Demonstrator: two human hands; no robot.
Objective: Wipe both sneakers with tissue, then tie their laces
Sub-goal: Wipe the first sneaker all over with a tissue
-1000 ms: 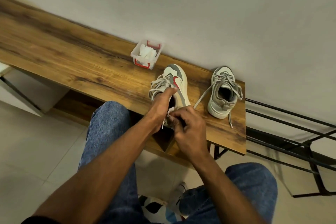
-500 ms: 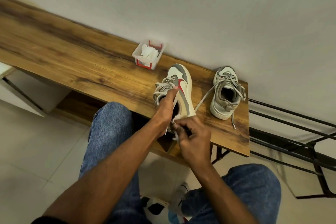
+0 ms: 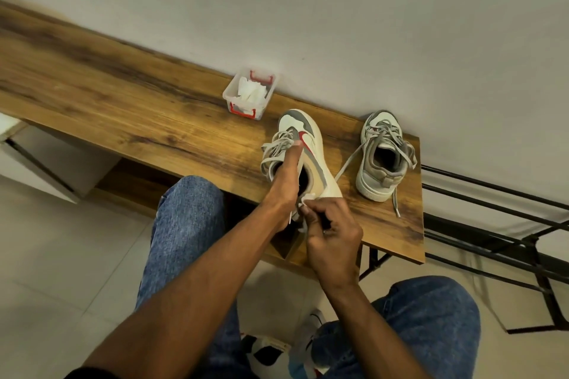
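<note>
A white, grey and red sneaker (image 3: 303, 135) is tipped on its side on the wooden bench (image 3: 123, 108). My left hand (image 3: 284, 181) grips it at the collar, thumb up along the tongue. My right hand (image 3: 334, 232) is closed on a small white tissue (image 3: 306, 198) pressed against the heel of this sneaker. The second sneaker (image 3: 381, 157) stands upright to the right, apart from both hands, its grey laces loose and trailing over the bench.
A clear plastic box with red clips (image 3: 251, 92) holds white tissues near the wall, behind the held sneaker. A black metal rack (image 3: 498, 224) stands right of the bench end. My knees in blue jeans (image 3: 187, 224) are close to the bench's front edge.
The held sneaker has tilted further onto its side, its toe turning toward the wall. My right hand with the tissue stays at the heel, shifted slightly right.
</note>
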